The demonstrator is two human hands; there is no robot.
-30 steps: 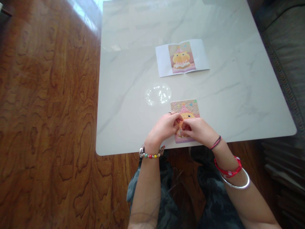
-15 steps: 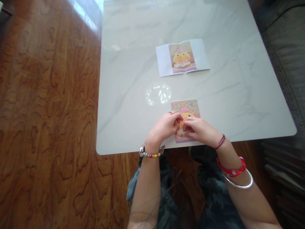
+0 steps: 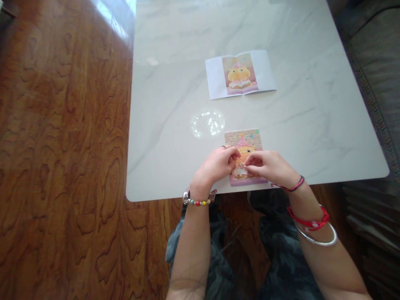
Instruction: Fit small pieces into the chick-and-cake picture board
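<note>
A small jigsaw puzzle (image 3: 244, 140) with a yellow cartoon figure on pink lies flat near the front edge of the white marble table (image 3: 175, 104). My left hand (image 3: 215, 166) rests at the puzzle's left edge, fingers curled and pressed onto it. Over the puzzle's lower right lies my right hand (image 3: 269, 167), with thumb and fingers pinched together at the middle of the picture. What the pinch holds is too small to make out. The fingertips of both hands almost meet there.
A folded white sheet (image 3: 240, 74) printed with the same picture lies farther back on the table. A bright glare spot (image 3: 208, 123) sits left of the puzzle. Wooden floor (image 3: 62, 146) lies to the left, and a grey sofa (image 3: 375, 54) stands to the right.
My right hand has slid right and back a little, baring more of the puzzle's middle. My left hand has stayed put.
</note>
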